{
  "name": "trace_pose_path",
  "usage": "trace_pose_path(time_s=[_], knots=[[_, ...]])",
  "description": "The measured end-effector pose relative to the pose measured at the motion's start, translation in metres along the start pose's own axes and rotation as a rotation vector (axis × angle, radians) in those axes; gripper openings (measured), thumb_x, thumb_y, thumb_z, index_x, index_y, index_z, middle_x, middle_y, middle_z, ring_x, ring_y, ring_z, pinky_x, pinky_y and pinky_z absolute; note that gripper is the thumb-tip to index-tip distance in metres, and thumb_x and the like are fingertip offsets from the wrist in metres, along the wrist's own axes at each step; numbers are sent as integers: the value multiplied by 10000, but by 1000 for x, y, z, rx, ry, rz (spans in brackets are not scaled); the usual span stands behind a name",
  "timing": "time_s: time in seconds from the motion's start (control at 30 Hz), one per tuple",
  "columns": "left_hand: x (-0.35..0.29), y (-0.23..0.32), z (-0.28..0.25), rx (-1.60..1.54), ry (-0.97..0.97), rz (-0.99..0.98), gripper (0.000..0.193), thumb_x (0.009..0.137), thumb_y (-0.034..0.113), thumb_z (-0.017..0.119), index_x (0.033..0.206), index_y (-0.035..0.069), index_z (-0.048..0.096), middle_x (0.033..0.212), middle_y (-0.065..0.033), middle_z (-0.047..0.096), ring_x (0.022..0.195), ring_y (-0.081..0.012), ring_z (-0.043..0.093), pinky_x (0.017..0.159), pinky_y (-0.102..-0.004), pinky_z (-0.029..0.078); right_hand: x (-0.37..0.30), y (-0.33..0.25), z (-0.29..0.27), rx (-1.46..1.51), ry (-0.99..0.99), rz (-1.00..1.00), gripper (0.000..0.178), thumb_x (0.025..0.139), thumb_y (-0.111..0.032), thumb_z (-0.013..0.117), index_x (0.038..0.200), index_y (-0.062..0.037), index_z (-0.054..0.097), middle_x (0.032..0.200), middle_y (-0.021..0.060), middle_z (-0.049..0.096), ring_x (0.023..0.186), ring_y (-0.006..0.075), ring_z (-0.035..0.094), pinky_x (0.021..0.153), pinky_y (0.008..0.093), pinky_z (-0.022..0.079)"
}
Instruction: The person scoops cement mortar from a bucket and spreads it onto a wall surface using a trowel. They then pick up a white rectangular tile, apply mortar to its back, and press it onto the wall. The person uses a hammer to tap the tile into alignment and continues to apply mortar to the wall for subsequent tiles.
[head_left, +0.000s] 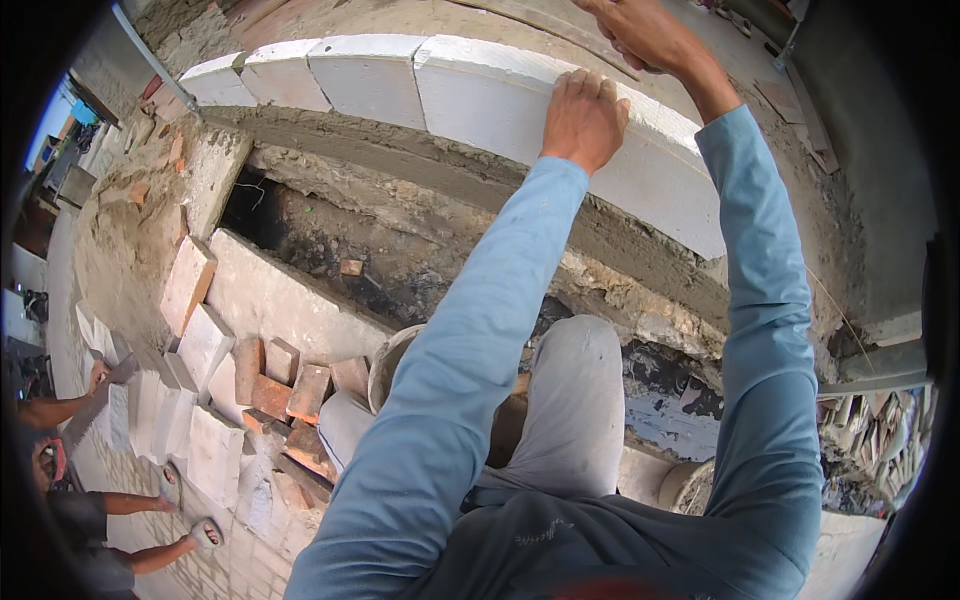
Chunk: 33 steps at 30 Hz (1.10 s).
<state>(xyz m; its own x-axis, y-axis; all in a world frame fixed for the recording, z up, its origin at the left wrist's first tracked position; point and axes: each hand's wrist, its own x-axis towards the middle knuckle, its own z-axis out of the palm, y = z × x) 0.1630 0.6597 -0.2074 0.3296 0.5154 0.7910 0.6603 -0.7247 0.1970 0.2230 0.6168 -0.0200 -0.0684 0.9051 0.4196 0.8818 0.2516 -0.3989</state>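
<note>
A curved row of white lightweight blocks [480,100] stands on a grey mortar ledge [370,155]. My left hand [585,118] lies over the top edge of one block, its fingers bent over the far side and close together. Farther off, past the blocks, my right hand [645,35] is closed, with its fingers curled. The picture's upper edge cuts off part of it, and I cannot see what it holds, if anything.
Below the ledge runs a dirt trench [370,240] with rubble. Broken red bricks [308,390] and white block pieces [215,450] are piled at the left. A bucket [385,370] stands by my knee. At far left another person's hand [98,375] touches a saw [95,405].
</note>
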Motion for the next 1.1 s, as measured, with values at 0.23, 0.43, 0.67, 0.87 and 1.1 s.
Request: trace_pose_path(time_s=[0.23,0.43,0.67,0.87,1.1], knots=[[7,-2,0,3,-3,26,441,1007,360,533,1159,-23,687,1241,-188,659,1269,-333,545,1138,-467,355,20,34,32,-358,-291,0,473,1040,-449,532,1253,-29,577,760,138,640,520,229,623,408,342,508],[13,-12,-15,-3,-299,-39,478,1013,366,504,1249,-16,670,1341,-197,634,1306,-361,538,1152,-466,355,-133,60,9,324,-17,162,443,1025,-408,563,1192,1,541,620,46,521,422,136,535,387,275,441],[59,38,-24,81,-477,48,503,1024,406,504,1260,-6,672,1310,-238,644,1214,-407,602,1053,-469,444,-439,104,29,1046,146,747,300,1043,-335,594,1155,-80,483,681,-55,458,470,35,401,410,234,350],[61,43,21,-89,-442,85,569,1002,506,433,1233,62,704,1239,-157,697,1153,-326,640,1069,-459,424,-493,158,8,1186,745,1143,189,1048,-315,588,1001,-169,477,661,-75,368,440,19,286,348,193,247],[47,39,18,-53,-402,110,567,1004,502,376,1228,98,706,1206,-137,706,1148,-323,629,1036,-454,434,-439,215,40,1385,1068,820,222,1052,-247,574,944,-149,406,664,-63,356,476,45,314,390,228,315]])
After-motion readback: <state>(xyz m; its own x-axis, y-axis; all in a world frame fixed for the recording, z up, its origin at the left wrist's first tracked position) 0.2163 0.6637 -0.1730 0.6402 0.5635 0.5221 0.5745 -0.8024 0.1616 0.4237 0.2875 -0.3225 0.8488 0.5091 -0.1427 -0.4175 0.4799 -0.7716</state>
